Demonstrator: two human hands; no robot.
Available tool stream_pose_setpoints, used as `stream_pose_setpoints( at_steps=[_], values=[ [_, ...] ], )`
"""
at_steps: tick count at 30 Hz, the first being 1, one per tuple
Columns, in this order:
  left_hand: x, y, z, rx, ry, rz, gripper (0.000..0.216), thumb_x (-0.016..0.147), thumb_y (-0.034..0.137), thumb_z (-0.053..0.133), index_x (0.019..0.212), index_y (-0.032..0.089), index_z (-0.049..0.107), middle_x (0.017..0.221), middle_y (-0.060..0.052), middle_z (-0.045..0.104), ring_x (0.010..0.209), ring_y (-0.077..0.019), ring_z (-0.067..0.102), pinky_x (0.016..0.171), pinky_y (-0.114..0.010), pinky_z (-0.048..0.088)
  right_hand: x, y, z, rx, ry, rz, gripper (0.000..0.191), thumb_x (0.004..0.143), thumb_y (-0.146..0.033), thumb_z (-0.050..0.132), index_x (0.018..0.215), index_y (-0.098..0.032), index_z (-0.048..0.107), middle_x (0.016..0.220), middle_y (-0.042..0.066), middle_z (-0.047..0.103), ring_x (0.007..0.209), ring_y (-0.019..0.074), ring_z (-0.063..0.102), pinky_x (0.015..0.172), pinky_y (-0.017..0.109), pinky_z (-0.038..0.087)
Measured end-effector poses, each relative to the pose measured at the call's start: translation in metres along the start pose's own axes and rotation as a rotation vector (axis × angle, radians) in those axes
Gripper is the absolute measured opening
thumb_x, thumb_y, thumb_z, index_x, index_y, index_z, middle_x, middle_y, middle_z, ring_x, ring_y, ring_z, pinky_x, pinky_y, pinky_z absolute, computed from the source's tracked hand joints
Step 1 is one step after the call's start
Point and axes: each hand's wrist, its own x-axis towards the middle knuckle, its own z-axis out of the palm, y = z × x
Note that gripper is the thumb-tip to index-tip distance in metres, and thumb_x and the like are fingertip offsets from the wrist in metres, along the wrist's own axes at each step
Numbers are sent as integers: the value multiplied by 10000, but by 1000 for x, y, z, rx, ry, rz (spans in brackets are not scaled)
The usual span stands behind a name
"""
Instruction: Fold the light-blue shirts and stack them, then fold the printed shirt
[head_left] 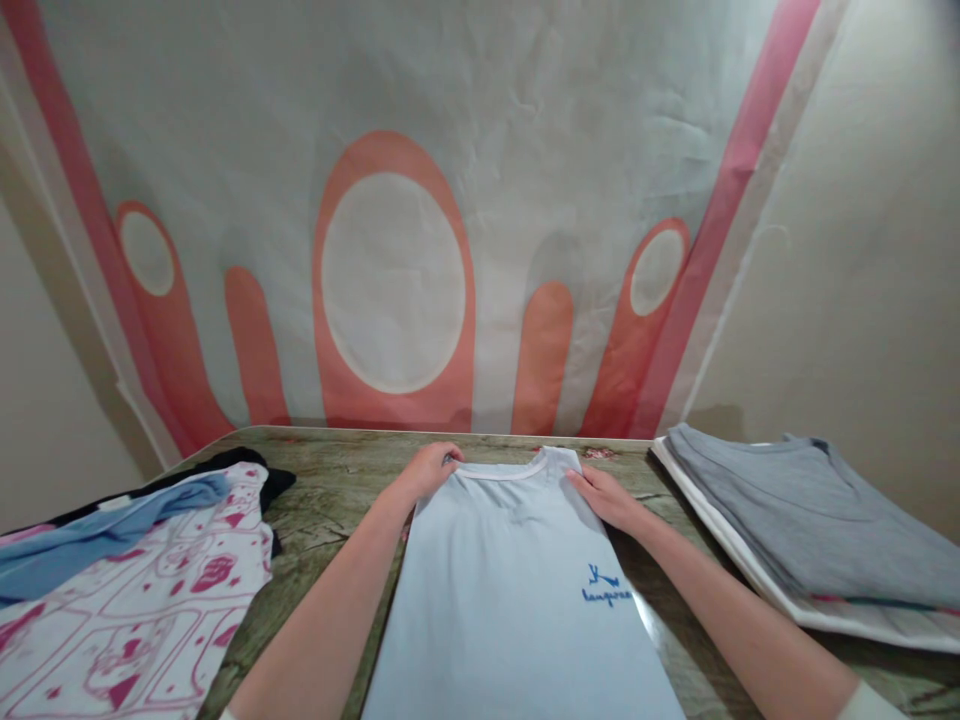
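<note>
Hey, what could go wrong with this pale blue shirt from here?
The pale blue shirt is rumpled near the top, so creases might set. The left hand and right hand hold its top corners, so an uneven pull could skew it. The gray garment lies close to the right forearm, which might nudge it.

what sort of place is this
Probably an indoor room with a table set up for clothes; whether a home or a workroom, I can't tell. The wood-patterned table has a printed backdrop behind it, a light blue shirt laid out, and a grey garment on the right.
</note>
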Motion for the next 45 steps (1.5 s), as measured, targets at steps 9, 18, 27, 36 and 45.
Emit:
stream_pose_setpoints(
  at_steps=[9,18,27,36,45],
  values=[
    [35,78,45,-287,-58,152,521,775,375,604,1210,125,464,1211,-127,527,1099,-224,500,914,-312,388,-1,-7,0,90,-17,4,516,832,-573,366,941,-146,634,965,72,651,904,251,566,835,382,423],
    [70,119,68,-646,-284,265,351,758,422,598,882,95,631,847,-46,630,805,-175,558,705,-251,424,-22,-19,-22,399,-48,53,505,860,-552,347,1062,-165,602,1094,74,618,1063,229,515,980,401,333],
    [60,121,53,-825,-263,262,343,788,439,558,904,116,542,780,-1,552,725,-123,514,633,-206,399,-39,-67,-22,982,-236,347,718,835,-665,151,1117,-130,538,1048,131,638,966,224,600,867,374,445],
    [79,126,54,-535,-35,308,243,841,351,484,919,128,545,790,1,537,726,-119,483,632,-205,387,-105,-74,-20,1150,-412,690,434,864,-500,424,1052,-147,593,922,77,685,877,190,640,853,340,453],
    [90,128,74,-358,-52,293,164,824,287,499,861,138,554,809,-7,581,743,-133,520,660,-215,392,-166,-104,-21,1169,-515,553,457,701,-353,691,1111,-177,589,988,84,652,900,207,613,809,328,456]
  ],
)
